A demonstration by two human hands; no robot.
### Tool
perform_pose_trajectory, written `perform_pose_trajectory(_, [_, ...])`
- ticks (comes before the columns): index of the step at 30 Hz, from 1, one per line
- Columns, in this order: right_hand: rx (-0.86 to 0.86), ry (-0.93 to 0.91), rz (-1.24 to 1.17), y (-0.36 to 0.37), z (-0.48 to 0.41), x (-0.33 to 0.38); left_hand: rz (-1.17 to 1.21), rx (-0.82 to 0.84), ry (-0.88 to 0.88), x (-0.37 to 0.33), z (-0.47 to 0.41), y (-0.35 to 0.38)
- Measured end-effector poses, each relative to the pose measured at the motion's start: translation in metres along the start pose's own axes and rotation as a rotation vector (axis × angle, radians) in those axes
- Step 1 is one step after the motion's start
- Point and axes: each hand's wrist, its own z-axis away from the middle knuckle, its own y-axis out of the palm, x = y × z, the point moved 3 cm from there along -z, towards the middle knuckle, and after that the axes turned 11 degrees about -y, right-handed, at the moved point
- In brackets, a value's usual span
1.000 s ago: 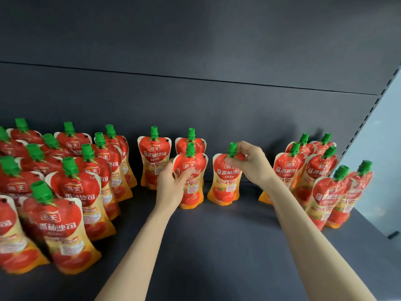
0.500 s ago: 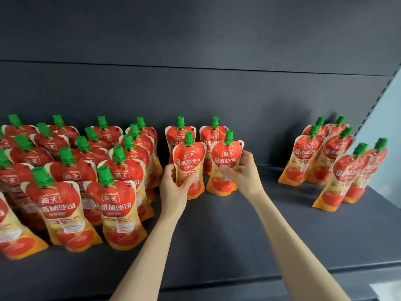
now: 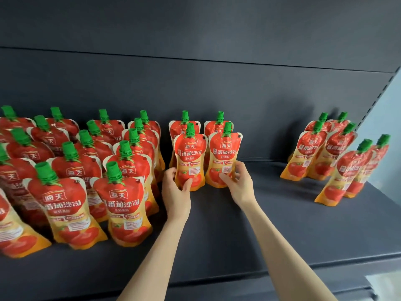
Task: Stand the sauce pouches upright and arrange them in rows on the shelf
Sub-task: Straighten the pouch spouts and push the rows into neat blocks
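Standing side by side near the middle of the shelf point(image 3: 238, 235), two sauce pouches are gripped at their lower halves. The left front pouch point(image 3: 190, 157) is held by the left hand point(image 3: 175, 189) and the right front pouch point(image 3: 224, 153) by the right hand point(image 3: 242, 181). Each is set just in front of a back-row pouch point(image 3: 184, 128).

The pouches are judged to be soft and fairly light, with a glossy film that may prove slippery. The body is expected to give under pressure, and the green spout cap point(image 3: 190, 129) is taken to be the only stiff part. The weight is probably carried low in the flared base (which is what lets them stand). A hold at the narrowed waist is therefore judged best for squaring, and the cap best for lifting. Hard squeezing is to be avoided, since the film could buckle and the pouch lean.

Both forearms are stretched forward and slightly inward from the bottom of the view. The left thumb is laid across the front of its pouch, with the fingers curled round the left edge. The right thumb is pressed on the front of its pouch, with the fingers wrapped round the right edge. A large block of upright pouches point(image 3: 121, 198) is seen just to the left. A smaller group point(image 3: 303, 155), some of them leaning, is seen well apart on the right.
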Motion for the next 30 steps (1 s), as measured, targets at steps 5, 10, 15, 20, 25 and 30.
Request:
perform_pose_trajectory(5, [0.009, -0.02, 0.02, 0.005, -0.002, -0.007, -0.051, -0.061, 0.014, -0.003, -0.003, 0.005])
perform_pose_trajectory(10, [0.041, -0.025, 0.031, 0.005, -0.009, -0.008, -0.036, -0.081, 0.001, -0.005, -0.008, 0.006])
perform_pose_trajectory(15, [0.056, -0.04, 0.032, 0.008, -0.011, -0.009, -0.032, -0.094, -0.006, -0.008, -0.009, 0.006])
perform_pose_trajectory(20, [0.072, -0.048, 0.015, 0.008, -0.011, -0.011, -0.084, -0.112, -0.007, -0.006, -0.008, 0.009])
perform_pose_trajectory(25, [0.081, -0.041, 0.031, 0.008, -0.012, -0.013, -0.114, -0.123, -0.025, -0.007, -0.013, 0.011])
perform_pose_trajectory(30, [0.093, -0.05, 0.071, 0.008, -0.014, -0.013, -0.104, -0.121, -0.015, -0.005, -0.014, 0.011])
